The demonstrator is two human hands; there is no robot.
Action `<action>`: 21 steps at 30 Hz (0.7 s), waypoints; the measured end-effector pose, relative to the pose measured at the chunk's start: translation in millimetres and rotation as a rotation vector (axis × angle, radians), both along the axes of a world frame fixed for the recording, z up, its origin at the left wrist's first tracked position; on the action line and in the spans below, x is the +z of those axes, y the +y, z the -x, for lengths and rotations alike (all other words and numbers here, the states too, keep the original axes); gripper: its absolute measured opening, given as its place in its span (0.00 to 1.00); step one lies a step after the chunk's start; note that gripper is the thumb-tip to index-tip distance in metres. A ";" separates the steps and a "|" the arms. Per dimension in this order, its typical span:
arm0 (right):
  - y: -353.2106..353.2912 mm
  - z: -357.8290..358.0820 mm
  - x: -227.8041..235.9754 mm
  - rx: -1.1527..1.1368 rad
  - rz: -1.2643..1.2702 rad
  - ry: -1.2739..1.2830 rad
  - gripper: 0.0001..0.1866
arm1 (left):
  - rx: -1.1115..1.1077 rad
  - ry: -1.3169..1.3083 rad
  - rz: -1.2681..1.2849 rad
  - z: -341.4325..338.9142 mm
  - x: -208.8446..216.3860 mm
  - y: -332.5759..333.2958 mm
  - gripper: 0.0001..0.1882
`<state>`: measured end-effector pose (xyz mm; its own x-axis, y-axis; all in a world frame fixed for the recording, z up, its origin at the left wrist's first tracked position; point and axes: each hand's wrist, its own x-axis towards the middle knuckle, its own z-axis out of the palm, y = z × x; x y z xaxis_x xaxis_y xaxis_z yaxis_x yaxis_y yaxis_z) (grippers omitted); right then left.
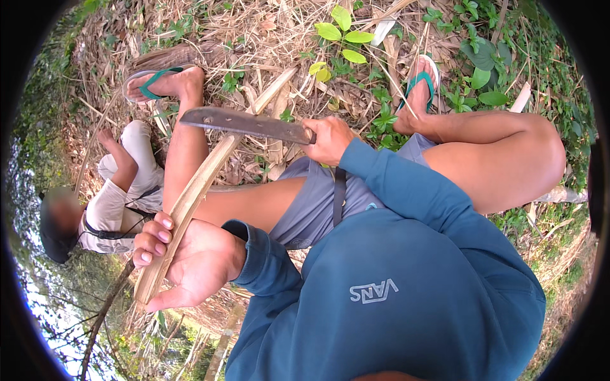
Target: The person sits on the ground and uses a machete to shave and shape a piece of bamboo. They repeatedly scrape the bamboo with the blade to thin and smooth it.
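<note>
One machete [257, 125], one wooden strip [207, 174] and two sandals [148, 84] show.

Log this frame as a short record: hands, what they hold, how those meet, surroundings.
left_hand: left hand grips the lower end of a long, pale wooden strip
right_hand: right hand grips the handle end of a broad, dark knife
overlap: knife crosses over the strip's upper part in view; contact unclear
footwear: sandals with green straps, both feet
nearby: another person in pale clothing, at picture left
ground: dry leaf litter, green plants
</note>
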<state>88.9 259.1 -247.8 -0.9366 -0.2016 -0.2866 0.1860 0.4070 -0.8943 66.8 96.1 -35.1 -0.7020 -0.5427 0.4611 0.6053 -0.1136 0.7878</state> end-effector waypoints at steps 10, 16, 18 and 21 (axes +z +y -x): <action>6.1 10.6 -15.1 -0.011 -0.035 -0.140 0.13 | 0.046 -0.012 0.000 1.3 -1.2 -13.8 0.32; 4.7 -0.6 -28.5 0.048 -0.078 -0.064 0.12 | 0.037 0.003 -0.042 0.7 -3.9 -22.8 0.35; 7.0 8.9 -35.7 -0.007 -0.099 -0.233 0.12 | 0.031 -0.003 -0.031 3.8 -2.9 -25.1 0.33; 27.8 29.7 -74.7 -0.058 -0.250 -0.326 0.16 | -0.001 -0.009 -0.040 6.0 -1.1 -22.7 0.32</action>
<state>59.2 286.9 -322.6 -0.7966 -0.0374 -0.6034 0.4723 0.5844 -0.6599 60.8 73.4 -36.2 -0.7067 -0.5601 0.4324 0.5979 -0.1459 0.7882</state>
